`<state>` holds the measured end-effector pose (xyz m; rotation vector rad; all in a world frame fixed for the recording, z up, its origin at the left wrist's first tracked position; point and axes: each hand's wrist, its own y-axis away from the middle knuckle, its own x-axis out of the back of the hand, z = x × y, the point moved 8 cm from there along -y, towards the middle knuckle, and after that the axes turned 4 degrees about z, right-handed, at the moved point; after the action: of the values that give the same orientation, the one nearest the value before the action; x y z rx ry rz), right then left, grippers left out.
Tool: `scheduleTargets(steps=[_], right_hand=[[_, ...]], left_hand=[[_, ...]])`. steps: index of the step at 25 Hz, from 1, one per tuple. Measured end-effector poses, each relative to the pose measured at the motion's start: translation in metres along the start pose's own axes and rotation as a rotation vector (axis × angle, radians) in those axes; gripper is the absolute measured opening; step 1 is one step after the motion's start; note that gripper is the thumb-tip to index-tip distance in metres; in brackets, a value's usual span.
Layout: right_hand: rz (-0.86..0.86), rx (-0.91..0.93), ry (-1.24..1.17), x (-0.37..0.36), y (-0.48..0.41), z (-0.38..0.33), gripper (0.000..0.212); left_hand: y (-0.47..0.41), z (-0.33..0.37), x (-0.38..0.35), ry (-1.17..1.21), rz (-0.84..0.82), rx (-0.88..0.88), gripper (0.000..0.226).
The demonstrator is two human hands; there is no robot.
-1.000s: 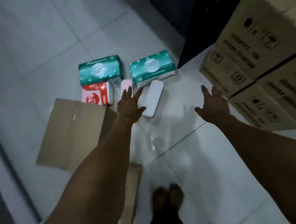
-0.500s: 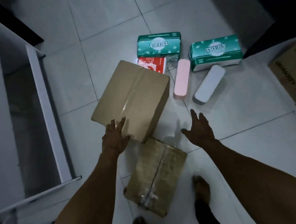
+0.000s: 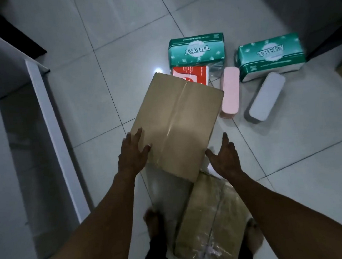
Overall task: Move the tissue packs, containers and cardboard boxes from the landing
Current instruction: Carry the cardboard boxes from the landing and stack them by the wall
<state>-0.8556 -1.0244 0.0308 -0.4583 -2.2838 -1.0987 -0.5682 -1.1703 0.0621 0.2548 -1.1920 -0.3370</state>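
Have closed in on the large cardboard box [image 3: 178,125] since half a second ago, with the left hand [image 3: 132,153] now laid flat over its near left corner and the right hand [image 3: 225,158] brought from bare tile to just beside its near right edge. Keeps fingers of both hands straight and spread, gripping nothing; cannot tell whether the right palm touches the side yet.

Finds that box at centre frame, taped seam up, near corner overlapping the smaller taped box [image 3: 209,217] at lower centre, far edge hiding part of the red tissue pack [image 3: 191,75]. Leaves two green tissue packs [image 3: 196,51] [image 3: 271,56] across the upper right, the pink container [image 3: 230,91] just right of the big box, and the white container [image 3: 264,99] further right, all on the floor tiles [image 3: 101,53]. Shows a white frame [image 3: 52,136] down the left side and a bare foot [image 3: 153,220] at the bottom.

Looks like the start of a two-handed lift, with nothing moved off yet. Risks from here:
- slipping off smooth cardboard, with one palm on top rather than under
- swinging the far edge into the pink container and tipping it
- dropping a corner onto the foot close below
- misjudging edges in dim light
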Motion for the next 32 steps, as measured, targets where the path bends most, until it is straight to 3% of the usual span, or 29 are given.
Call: scheduleTargets(steps=[6, 13, 18, 26, 32], right_hand=[[0.134, -0.091, -0.206, -0.048, -0.043, -0.019, 0.107], [0.253, 0.053, -0.298, -0.063, -0.061, -0.041, 0.098], [0.287, 0.025, -0.313, -0.059, -0.061, -0.042, 0.099], [0.237, 0.054, -0.372, -0.048, -0.053, -0.086, 0.102], [0.243, 0.075, -0.497, 0.030, -0.025, -0.126, 0.100]], left_hand=[[-0.098, -0.040, -0.024, 0.071, -0.150, -0.042, 0.097], [-0.144, -0.032, -0.043, 0.296, -0.290, -0.166, 0.092], [-0.149, -0.017, -0.043, 0.223, -0.367, -0.302, 0.095], [-0.143, -0.009, 0.018, 0.149, -0.212, -0.251, 0.095], [-0.122, 0.072, 0.121, 0.064, -0.070, -0.291, 0.087]])
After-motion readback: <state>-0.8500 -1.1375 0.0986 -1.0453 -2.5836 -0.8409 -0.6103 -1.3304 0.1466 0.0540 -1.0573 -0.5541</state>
